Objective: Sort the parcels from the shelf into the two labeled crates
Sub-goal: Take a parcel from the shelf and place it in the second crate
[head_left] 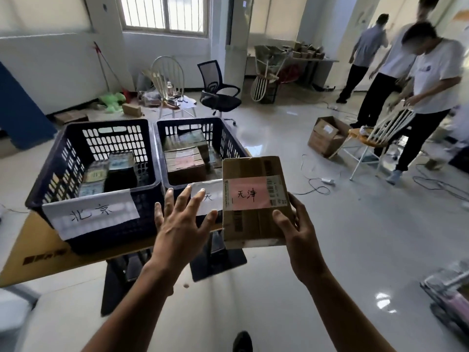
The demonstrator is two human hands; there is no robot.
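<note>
Held by my right hand (299,224) at its right edge, a flat cardboard parcel (253,171) hangs before the right crate (189,121); my left hand (180,219) spreads wide beside it, holding nothing. Light and stiff, I judge, best taken by both side edges. Side by side on a cardboard sheet (33,250), that crate holds brown boxes, the left crate (149,209) several small packets.
</note>
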